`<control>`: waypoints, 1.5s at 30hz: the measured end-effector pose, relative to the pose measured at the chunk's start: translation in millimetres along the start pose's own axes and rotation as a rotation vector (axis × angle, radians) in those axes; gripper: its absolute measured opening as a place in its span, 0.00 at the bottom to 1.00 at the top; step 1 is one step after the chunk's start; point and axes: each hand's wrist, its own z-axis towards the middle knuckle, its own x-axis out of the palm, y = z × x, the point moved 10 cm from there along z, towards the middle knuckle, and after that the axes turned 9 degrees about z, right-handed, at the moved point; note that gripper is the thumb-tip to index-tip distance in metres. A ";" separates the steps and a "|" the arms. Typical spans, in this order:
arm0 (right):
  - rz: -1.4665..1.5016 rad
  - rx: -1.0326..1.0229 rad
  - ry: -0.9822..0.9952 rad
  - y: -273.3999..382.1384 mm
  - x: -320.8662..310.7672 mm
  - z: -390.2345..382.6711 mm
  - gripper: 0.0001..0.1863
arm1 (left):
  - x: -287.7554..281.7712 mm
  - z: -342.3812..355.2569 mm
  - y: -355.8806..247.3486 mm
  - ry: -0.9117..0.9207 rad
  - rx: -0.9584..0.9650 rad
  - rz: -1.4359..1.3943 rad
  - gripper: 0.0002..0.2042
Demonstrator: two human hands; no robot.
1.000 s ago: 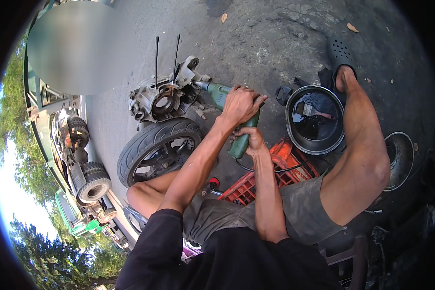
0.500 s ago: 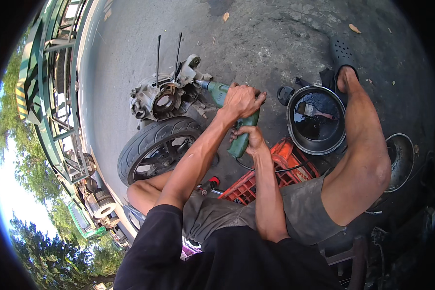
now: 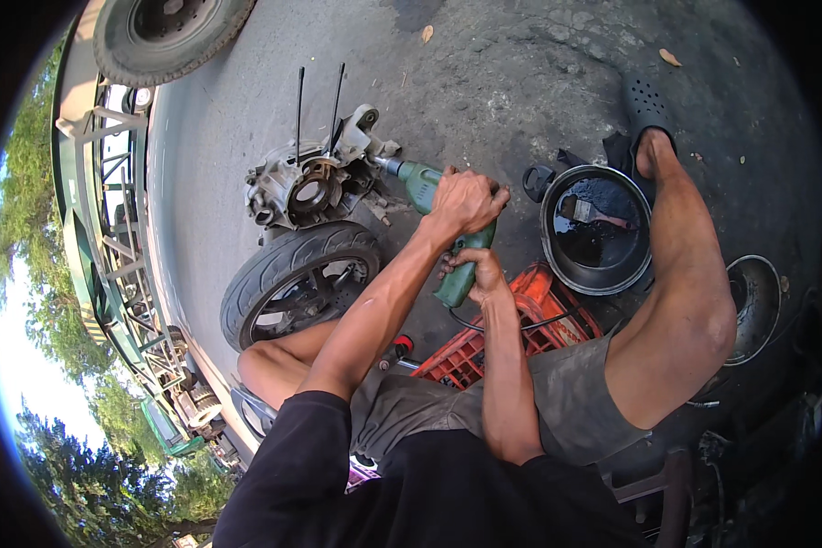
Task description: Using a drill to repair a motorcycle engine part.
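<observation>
A green power drill is gripped by both my hands. My left hand wraps over the top of its body. My right hand is closed round the handle, its fingers partly hidden. The drill's front end points left at a grey metal engine casing on the ground and meets its right side; the exact contact is too small to make out. Two thin dark rods stand up from the casing.
A motorcycle wheel lies below the casing, by my left leg. An orange-red crate sits between my legs, the drill's cord passing over it. To the right, a round pan holds dark liquid and a paintbrush. A long truck is on the road.
My hands and the drill have shifted slightly right. The truck has moved along the road, and a large truck wheel now shows at the top left.
</observation>
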 end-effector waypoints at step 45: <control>0.034 -0.010 -0.037 -2.1 -2.3 7.6 0.12 | -12.5 1.4 -0.8 -0.097 0.023 -0.009 0.21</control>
